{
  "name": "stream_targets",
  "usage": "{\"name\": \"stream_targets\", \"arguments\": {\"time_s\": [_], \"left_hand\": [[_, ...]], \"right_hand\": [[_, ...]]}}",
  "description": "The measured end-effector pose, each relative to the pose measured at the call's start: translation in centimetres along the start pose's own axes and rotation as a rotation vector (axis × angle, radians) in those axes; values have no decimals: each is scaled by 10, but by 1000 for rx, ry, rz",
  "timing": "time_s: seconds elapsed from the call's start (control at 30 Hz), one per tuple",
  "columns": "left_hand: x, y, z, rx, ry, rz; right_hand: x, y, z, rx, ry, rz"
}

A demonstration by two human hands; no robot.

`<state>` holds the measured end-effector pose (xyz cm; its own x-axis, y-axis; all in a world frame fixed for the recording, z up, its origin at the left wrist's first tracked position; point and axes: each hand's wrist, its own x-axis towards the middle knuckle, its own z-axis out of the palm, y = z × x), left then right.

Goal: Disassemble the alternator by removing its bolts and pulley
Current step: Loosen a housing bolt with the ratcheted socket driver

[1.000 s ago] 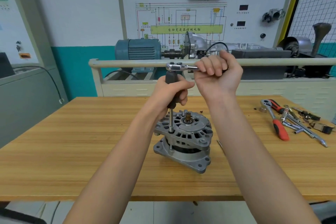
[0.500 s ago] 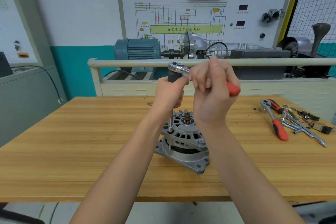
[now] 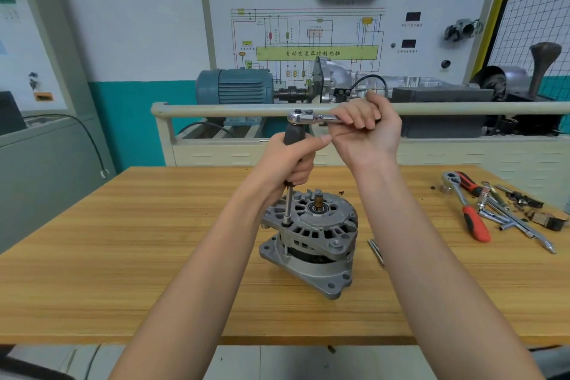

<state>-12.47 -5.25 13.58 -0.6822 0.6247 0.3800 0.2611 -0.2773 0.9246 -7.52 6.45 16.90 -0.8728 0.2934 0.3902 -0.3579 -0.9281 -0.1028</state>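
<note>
Grey alternator point(image 3: 311, 241) is stood on the table point(image 3: 123, 256), shaft up, pulley already off. A ratchet point(image 3: 311, 117) handle is gripped by the right hand point(image 3: 367, 129); the black extension point(image 3: 293, 139) beneath it is clasped by the left hand point(image 3: 290, 163), its socket seated at a housing bolt. Bolt removal is judged in hand; next, a steady swing with the extension kept upright is called for.
</note>
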Motion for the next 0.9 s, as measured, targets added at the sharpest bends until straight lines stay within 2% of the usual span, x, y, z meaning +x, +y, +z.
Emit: {"name": "stream_targets", "arguments": {"time_s": [0.1,0.2,0.27,0.4,0.5,0.6,0.7,0.8,0.9], "left_hand": [[4,-2,0,26,65,-35],[5,-2,3,21,149,-26],[6,-2,7,37,231,-24],[7,-1,14,98,341,-50],[5,0,17,165,359,-44],[4,-3,11,109,270,-6],[2,-2,0,30,108,27],[3,2,-7,-18,3,35],[4,5,-9,18,-75,-3]], "right_hand": [[-4,2,-2,-32,15,-71],[-18,8,-1,-174,-59,-201],[-29,18,0,-355,-152,-342],[-48,41,-2,-860,-352,-767],[-55,51,-3,-1028,-427,-878],[-53,47,0,-914,-400,-807],[-40,30,3,-607,-324,-524],[-26,12,0,-261,-177,-238],[-14,5,-2,-66,-78,-98]]}}
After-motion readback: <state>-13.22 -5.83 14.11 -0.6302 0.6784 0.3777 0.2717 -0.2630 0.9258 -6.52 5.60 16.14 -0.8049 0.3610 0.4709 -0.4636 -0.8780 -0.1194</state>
